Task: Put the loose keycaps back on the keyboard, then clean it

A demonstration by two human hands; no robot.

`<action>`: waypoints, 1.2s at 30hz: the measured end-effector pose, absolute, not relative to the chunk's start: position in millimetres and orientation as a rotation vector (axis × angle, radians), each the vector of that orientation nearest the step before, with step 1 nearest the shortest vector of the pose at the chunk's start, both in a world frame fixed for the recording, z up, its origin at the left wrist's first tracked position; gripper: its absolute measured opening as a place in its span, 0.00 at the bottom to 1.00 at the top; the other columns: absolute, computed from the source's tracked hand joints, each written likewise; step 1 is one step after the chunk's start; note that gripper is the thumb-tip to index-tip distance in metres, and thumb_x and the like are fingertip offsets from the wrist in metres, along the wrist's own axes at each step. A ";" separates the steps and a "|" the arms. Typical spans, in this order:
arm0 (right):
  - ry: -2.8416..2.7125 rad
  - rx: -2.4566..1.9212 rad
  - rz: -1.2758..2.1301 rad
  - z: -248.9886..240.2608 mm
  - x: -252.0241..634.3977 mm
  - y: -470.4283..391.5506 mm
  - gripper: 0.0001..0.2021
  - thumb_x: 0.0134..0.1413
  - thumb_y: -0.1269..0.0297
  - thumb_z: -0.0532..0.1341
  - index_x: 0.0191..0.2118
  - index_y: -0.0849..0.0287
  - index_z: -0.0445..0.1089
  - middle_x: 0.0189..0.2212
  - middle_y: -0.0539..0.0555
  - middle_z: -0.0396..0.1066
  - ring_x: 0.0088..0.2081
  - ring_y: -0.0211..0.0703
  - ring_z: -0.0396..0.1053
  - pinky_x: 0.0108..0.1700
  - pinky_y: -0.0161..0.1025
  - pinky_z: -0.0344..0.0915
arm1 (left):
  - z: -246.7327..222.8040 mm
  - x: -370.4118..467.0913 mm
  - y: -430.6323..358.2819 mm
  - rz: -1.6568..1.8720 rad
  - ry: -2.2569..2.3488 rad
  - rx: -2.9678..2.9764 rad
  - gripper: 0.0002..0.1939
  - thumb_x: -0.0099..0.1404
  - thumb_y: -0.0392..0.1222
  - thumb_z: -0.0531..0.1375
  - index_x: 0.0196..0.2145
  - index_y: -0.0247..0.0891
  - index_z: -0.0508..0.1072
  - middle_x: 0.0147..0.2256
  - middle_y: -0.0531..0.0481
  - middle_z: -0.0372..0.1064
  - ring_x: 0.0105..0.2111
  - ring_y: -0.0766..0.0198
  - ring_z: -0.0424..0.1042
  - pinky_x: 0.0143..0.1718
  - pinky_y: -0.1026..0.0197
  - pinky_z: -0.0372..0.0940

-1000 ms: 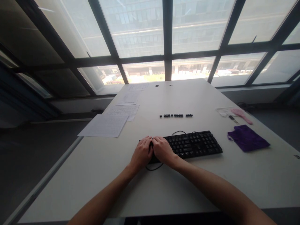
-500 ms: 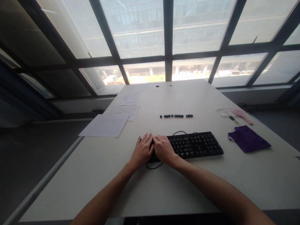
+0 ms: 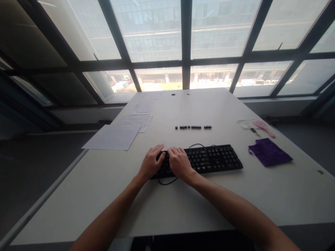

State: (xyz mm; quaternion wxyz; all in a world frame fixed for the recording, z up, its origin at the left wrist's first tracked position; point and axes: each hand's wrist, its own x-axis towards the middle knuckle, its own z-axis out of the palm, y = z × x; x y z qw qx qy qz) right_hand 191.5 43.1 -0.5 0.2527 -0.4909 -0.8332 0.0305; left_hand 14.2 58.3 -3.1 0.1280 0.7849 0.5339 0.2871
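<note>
On the near half of a broad white table [image 3: 204, 205], a black rectangular keyboard with pale-marked keys [image 3: 211, 159] lies lengthwise from side to side, both of the person's bare hands at its left end. The left hand [image 3: 151, 162] is over the end itself, its fingers close together and its thumb set apart from them by a narrow gap. The right hand [image 3: 180, 162] lies just beside it, fingers together and bent down over the keys; whether either hand's fingertips hold anything, I cannot tell. A thin black cable [image 3: 168, 183] loops out past the keyboard's near edge, below the hands. Beyond the keyboard, well apart from the hands, small black keycaps [image 3: 196, 127] sit in a broken row. Overlapping white paper sheets with faint marks [image 3: 112, 137] lie along the table's left side; near its right edge lie a flat purple cloth pouch [image 3: 270, 152] and, beyond it, a pink long-handled object [image 3: 264, 128]
</note>
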 end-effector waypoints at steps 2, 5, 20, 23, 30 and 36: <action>-2.250 -1.306 0.051 -2.7 195.7 36.5 0.18 0.68 0.69 0.51 0.58 0.65 0.68 0.55 0.64 0.72 0.58 0.52 0.66 0.62 0.48 0.58 | 0.2 12.2 60.4 0.959 1.498 2.198 0.25 0.74 0.53 0.49 0.56 0.36 0.75 0.58 0.41 0.70 0.62 0.53 0.66 0.66 0.45 0.56; -2.241 -1.244 0.001 -9.1 204.0 24.2 0.20 0.70 0.65 0.51 0.60 0.67 0.67 0.59 0.65 0.68 0.61 0.53 0.63 0.64 0.49 0.57 | 0.8 11.8 60.6 1.023 1.430 2.103 0.25 0.74 0.55 0.49 0.48 0.36 0.79 0.54 0.42 0.75 0.57 0.53 0.71 0.63 0.48 0.61; -2.118 -1.235 0.072 -9.0 214.4 9.6 0.21 0.70 0.58 0.53 0.60 0.65 0.68 0.62 0.65 0.66 0.64 0.56 0.61 0.66 0.56 0.58 | -11.9 -6.1 62.8 1.111 1.241 1.812 0.31 0.75 0.60 0.44 0.50 0.37 0.78 0.56 0.43 0.73 0.57 0.51 0.70 0.64 0.48 0.58; -1.982 -1.140 0.092 -4.1 223.9 10.1 0.18 0.70 0.63 0.53 0.58 0.63 0.71 0.60 0.62 0.69 0.64 0.53 0.63 0.66 0.55 0.58 | -13.1 -5.5 58.4 1.148 1.242 1.825 0.33 0.75 0.61 0.41 0.52 0.39 0.77 0.56 0.44 0.72 0.59 0.52 0.68 0.65 0.47 0.56; -1.837 -0.823 0.135 1.5 238.6 10.9 0.16 0.64 0.72 0.55 0.54 0.59 0.72 0.51 0.59 0.76 0.58 0.50 0.69 0.62 0.55 0.65 | -12.7 -6.0 46.6 1.104 1.250 1.851 0.30 0.75 0.59 0.42 0.51 0.40 0.77 0.58 0.44 0.69 0.59 0.52 0.67 0.65 0.46 0.57; -1.790 -0.759 0.119 3.3 239.1 9.7 0.14 0.62 0.74 0.56 0.49 0.59 0.74 0.46 0.58 0.78 0.52 0.50 0.73 0.57 0.54 0.68 | -11.2 -5.3 47.4 1.143 1.309 1.819 0.29 0.76 0.58 0.42 0.51 0.40 0.76 0.58 0.44 0.69 0.60 0.52 0.66 0.65 0.46 0.56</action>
